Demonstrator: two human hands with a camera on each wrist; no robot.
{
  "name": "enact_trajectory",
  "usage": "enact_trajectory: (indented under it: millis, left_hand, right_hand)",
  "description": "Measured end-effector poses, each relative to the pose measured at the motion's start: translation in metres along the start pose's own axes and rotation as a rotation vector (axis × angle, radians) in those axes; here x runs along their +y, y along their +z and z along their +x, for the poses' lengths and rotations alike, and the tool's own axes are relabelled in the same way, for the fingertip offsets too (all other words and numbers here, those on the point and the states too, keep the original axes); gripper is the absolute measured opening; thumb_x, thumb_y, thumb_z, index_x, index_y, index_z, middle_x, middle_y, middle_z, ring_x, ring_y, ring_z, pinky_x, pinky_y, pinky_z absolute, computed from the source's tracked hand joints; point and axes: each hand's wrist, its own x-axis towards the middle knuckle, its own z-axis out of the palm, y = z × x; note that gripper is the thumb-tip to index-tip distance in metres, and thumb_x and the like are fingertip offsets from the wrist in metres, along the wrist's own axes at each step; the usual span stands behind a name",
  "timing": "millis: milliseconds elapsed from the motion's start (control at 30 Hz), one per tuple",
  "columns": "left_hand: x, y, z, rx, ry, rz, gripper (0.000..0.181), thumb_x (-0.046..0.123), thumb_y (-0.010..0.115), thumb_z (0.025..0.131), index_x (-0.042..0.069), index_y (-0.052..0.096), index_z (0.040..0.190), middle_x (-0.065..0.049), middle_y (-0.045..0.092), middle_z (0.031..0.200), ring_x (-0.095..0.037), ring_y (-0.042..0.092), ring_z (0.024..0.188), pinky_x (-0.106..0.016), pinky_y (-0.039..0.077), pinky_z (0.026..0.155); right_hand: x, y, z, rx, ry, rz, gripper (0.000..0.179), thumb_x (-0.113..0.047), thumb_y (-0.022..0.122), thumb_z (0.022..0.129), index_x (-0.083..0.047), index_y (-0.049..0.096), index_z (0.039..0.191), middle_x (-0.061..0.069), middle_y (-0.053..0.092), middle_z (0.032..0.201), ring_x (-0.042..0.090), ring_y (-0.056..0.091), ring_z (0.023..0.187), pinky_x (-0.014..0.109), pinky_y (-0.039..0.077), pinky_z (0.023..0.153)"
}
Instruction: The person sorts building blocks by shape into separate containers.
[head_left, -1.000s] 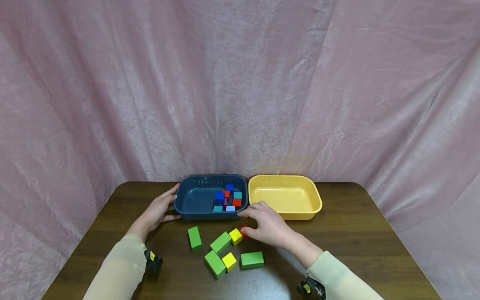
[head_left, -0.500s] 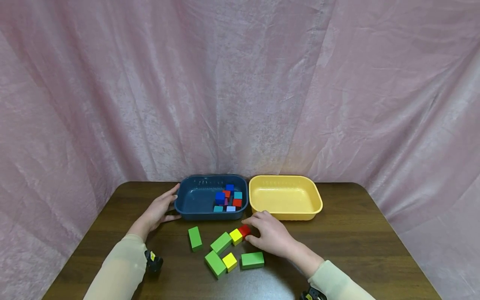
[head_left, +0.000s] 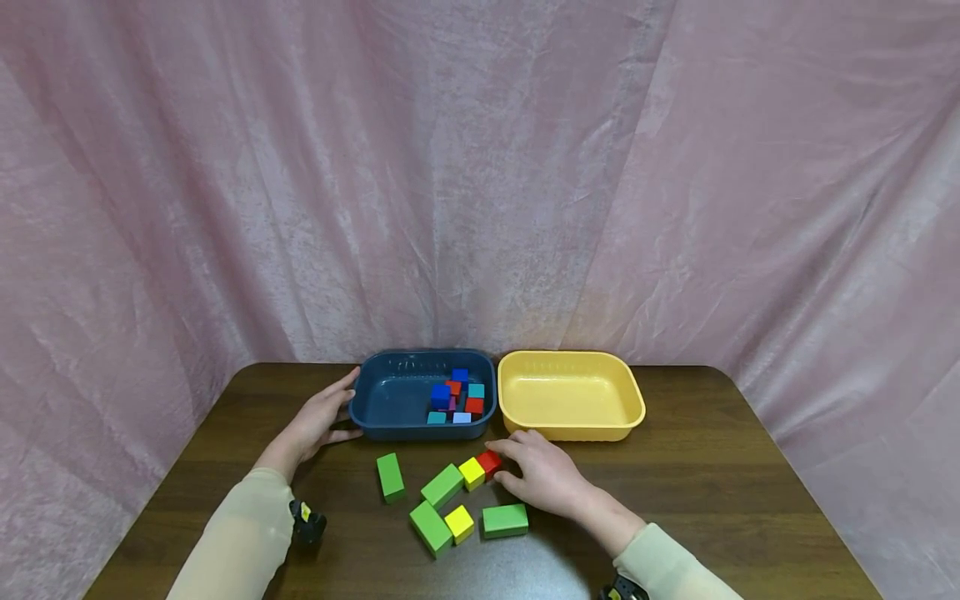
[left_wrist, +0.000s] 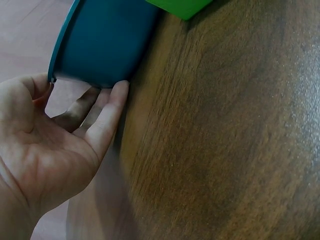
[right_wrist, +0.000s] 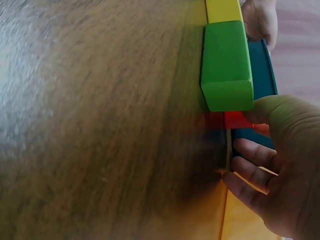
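In the head camera's view, the right hand (head_left: pixel 543 473) comes in from 4 o'clock upon a red block (head_left: pixel 490 463) on the table (head_left: pixel 675 467), thumb and a fingertip apart on either side of it; whether they pinch it, I can't tell. A yellow block (head_left: pixel 472 473) looks to be against its side at 8 o'clock, the blue bin (head_left: pixel 397 433) sits at about 10, the yellow bin (head_left: pixel 577 433) towards 2, and a green block (head_left: pixel 505 522) between 5 and 6. I'd set thumb and finger on the red block's two free faces, rather than the one shared with its neighbour, and draw it a touch towards 2 o'clock before lifting, so the yellow block isn't dragged. Over at the blue bin's 9 o'clock, the left hand (head_left: pixel 315 423) has its fingers spread against the outside wall. The left wrist view shows one digit up by the rim and others reaching lower, by the base; a light, steady touch there should do, as a hard push might nudge one bin into the other. In the right wrist view, the green block hides part of the red one, directly at its 6 o'clock, with the thumb right beside both; I'd mind that knuckle on the way up, and tuck in the lower fingers, spread near the yellow bin.
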Motion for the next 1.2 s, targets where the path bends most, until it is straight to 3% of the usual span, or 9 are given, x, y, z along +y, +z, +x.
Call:
enact_trajectory:
  millis: [433,800,1200]
  left_hand:
    - [0.0016,-0.0006,0.0007,0.008,-0.014,0.006,0.056,0.028,0.035,0.113,0.035,0.016,0.165,-0.014,0.006,0.17,-0.046,0.035,0.143,-0.053,0.054,0.096]
    - [-0.0004,-0.0017,0.0015,0.003,-0.011,0.009,0.056,0.028,0.034,0.113,0.035,0.015,0.165,-0.015,0.006,0.17,-0.046,0.033,0.144,-0.053,0.053,0.097]
    - [-0.0014,0.0,0.0008,0.01,0.001,-0.001,0.056,0.028,0.035,0.113,0.036,0.016,0.165,-0.016,0.007,0.17,-0.046,0.035,0.143,-0.055,0.052,0.097]
  right_hand:
    - [0.0034,-0.002,-0.0032,0.038,0.024,0.022,0.03,-0.03,0.08,0.088,-0.019,0.074,0.115,-0.007,0.065,0.107,0.013,0.055,0.097,0.034,0.053,0.082]
    - [0.0049,0.0016,-0.0049,0.022,0.02,0.016,0.033,-0.033,0.08,0.088,-0.018,0.075,0.117,-0.007,0.065,0.109,0.013,0.055,0.1,0.035,0.053,0.085]
    - [0.0045,0.0,-0.0086,0.056,0.021,0.04,0.031,-0.033,0.08,0.088,-0.019,0.074,0.115,-0.009,0.064,0.106,0.011,0.054,0.098,0.034,0.053,0.085]
